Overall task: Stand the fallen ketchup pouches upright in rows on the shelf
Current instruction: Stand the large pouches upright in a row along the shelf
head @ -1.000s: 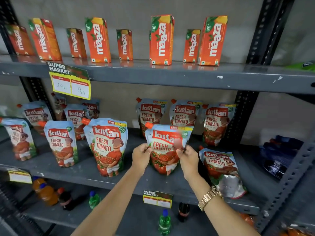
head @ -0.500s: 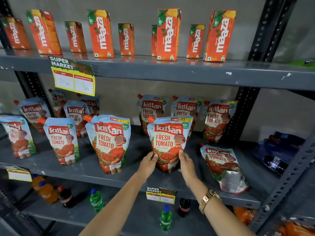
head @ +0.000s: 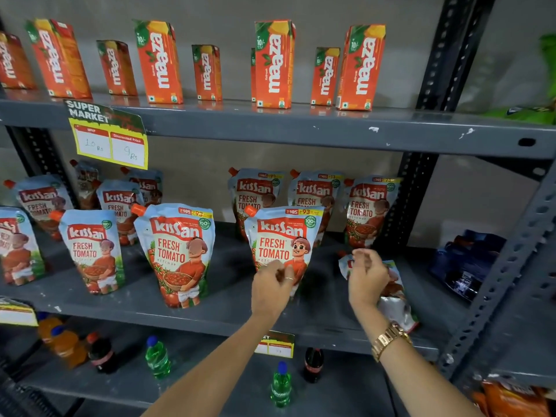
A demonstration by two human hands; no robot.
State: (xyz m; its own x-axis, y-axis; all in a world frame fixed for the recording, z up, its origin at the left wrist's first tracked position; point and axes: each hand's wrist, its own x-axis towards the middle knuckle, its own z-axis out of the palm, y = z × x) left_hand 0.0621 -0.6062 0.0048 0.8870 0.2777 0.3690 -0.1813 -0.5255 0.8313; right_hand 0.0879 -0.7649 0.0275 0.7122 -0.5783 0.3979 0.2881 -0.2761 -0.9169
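Note:
On the grey middle shelf (head: 228, 314) stand several blue-and-red Kissan ketchup pouches in a front and a back row. The front pouch (head: 282, 236) right of centre stands upright. My left hand (head: 270, 288) is at its lower edge with loosely curled fingers and holds nothing. To the right one fallen pouch (head: 395, 307) lies flat, its silver base toward me. My right hand (head: 367, 276) hovers over it, fingers bent and apart, hiding most of its front. I cannot tell whether this hand touches the pouch.
Orange Maaza cartons (head: 273, 64) line the upper shelf, with a yellow price tag (head: 109, 142) hanging on its edge. Small drink bottles (head: 281, 383) stand on the lower shelf. A perforated black post (head: 421, 176) and dark blue packs (head: 466, 263) close off the right side.
Both hands have let go of the centre-right pouch, which now stands by itself. My right hand has moved right, over the fallen pouch. The camera has come closer.

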